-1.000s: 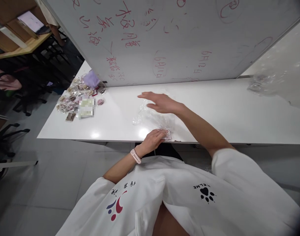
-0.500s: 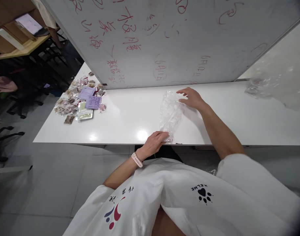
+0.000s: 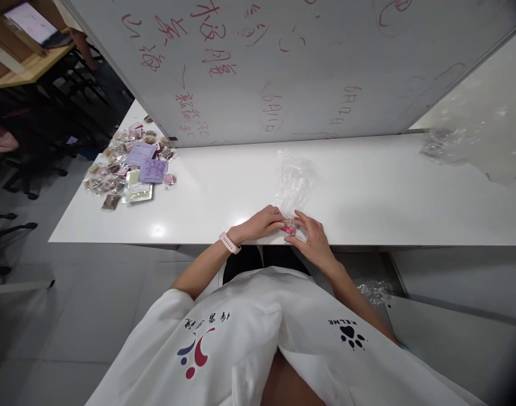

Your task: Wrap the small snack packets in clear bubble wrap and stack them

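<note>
A clear, crinkled plastic bag (image 3: pixel 292 183) lies on the white table in front of me, its lower end close to the front edge. At that end a small red label or packet (image 3: pixel 288 228) shows through the film. My left hand (image 3: pixel 264 221), with a pale pink wristband, has its fingers closed on the left side of this end. From the right, my right hand (image 3: pixel 312 237) rests at the same end, thumb and fingers apart around the red piece, fingertips touching the film. Whether the red piece is loose or printed on the bag, I cannot tell.
Several small wrapped packets (image 3: pixel 114 179) are piled at the table's left end, with purple sachets (image 3: pixel 153 171) and a green-and-silver pouch (image 3: pixel 138 189) among them. A whiteboard (image 3: pixel 241 84) with red writing stands along the back. More clear plastic (image 3: pixel 446 146) lies at the right.
My right hand has come down from the bag's far end to its near end, beside my left hand. The red piece now shows between them. My view has shifted slightly.
</note>
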Tool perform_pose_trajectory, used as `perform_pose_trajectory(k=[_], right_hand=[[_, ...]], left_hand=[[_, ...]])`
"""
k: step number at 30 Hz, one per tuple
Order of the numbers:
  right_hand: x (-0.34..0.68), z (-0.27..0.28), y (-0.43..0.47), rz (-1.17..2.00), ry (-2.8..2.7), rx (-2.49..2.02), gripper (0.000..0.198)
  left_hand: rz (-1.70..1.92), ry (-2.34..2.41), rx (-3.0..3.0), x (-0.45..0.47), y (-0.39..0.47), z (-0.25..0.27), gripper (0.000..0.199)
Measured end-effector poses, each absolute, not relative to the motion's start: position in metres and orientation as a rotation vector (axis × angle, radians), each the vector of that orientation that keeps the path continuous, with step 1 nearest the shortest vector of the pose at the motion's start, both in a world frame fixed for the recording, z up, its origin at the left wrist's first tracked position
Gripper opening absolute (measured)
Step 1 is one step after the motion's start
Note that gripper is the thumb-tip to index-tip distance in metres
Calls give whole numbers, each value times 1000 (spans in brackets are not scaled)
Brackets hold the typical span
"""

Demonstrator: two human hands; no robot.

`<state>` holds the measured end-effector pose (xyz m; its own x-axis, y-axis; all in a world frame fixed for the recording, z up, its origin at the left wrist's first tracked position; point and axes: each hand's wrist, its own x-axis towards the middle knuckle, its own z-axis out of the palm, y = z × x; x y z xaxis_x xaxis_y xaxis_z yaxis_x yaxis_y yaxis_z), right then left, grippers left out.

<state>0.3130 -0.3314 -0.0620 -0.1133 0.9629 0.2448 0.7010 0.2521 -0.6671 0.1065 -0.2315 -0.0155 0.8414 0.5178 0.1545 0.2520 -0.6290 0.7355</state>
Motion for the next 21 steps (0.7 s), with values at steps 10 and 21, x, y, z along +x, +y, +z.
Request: perform_pose_trajectory(k=[10,21], right_hand=[[289,-71,-334,-3,-1598,-1606,24],[290,-65,-349,-45,-1947,-1520,29]], left_hand=[[426,778,2249,144,-205,-27,25],[571,736,2283,83,-273,-35,55]])
